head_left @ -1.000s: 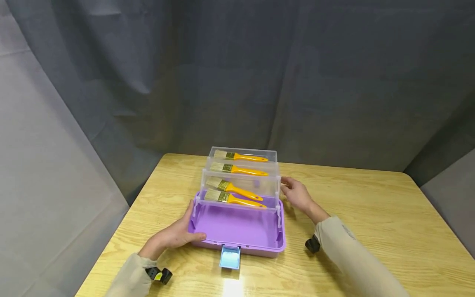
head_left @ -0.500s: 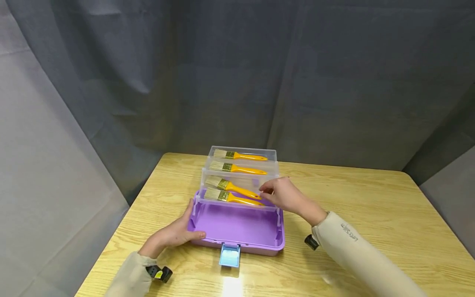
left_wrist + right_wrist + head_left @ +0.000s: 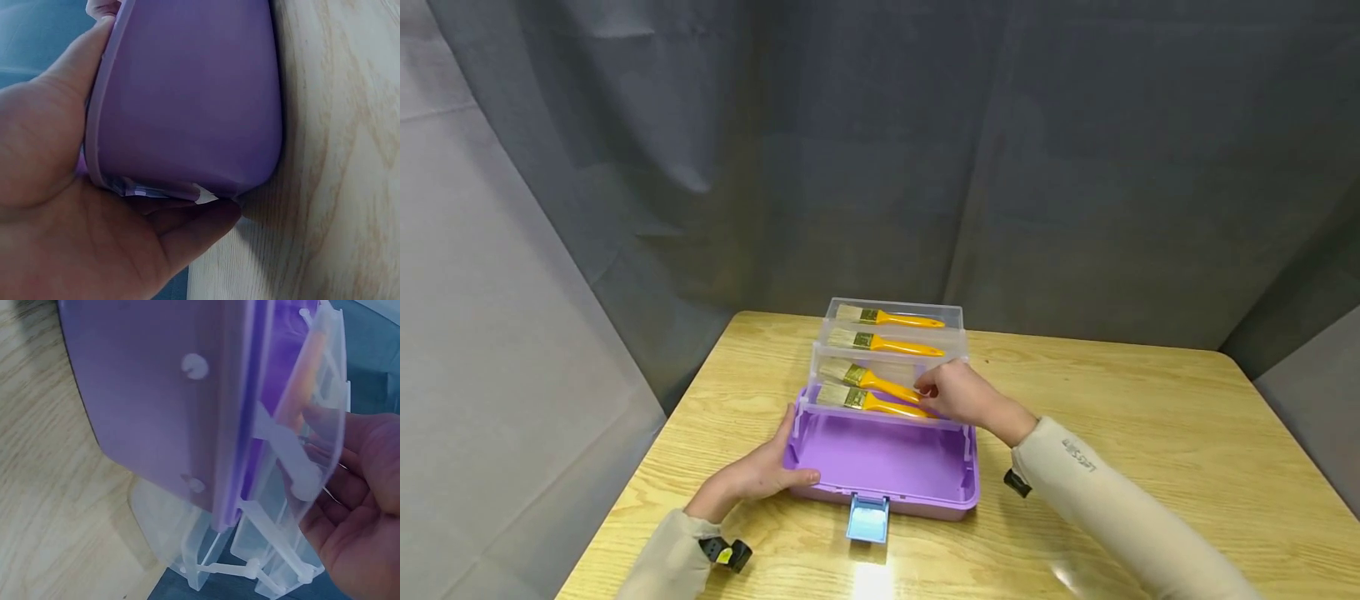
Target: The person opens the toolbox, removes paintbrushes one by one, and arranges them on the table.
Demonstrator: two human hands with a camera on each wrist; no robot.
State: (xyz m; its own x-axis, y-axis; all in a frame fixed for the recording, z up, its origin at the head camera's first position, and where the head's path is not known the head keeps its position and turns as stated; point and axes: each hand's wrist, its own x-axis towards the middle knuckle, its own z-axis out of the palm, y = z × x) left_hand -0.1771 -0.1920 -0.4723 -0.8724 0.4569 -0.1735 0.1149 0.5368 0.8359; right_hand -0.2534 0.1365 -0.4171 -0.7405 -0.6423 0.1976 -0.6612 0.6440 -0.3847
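Observation:
A purple toolbox (image 3: 880,460) stands open on the table, its blue latch (image 3: 868,518) folded down in front. My left hand (image 3: 763,472) grips its front left corner, thumb over the rim and fingers along the wall (image 3: 187,94). Clear stepped trays rise behind the box's bottom; the lower tray (image 3: 340,394) holds two yellow-handled paintbrushes. My right hand (image 3: 961,392) reaches into that tray, thumb and forefinger around the handle end of the rear paintbrush (image 3: 889,387). Beside it lies the front paintbrush (image 3: 891,407), its handle end close under my fingers.
Higher up, two more paintbrushes lie in the upper tray (image 3: 910,351) and the clear top compartment (image 3: 917,320). White hinge arms (image 3: 275,540) link the trays to the box. A dark curtain (image 3: 850,167) hangs behind the wooden table (image 3: 1112,433).
My right hand has come from beside the box's right side over into the lower tray, and its fingers have closed around the brush handle's end. The left hand stays in place.

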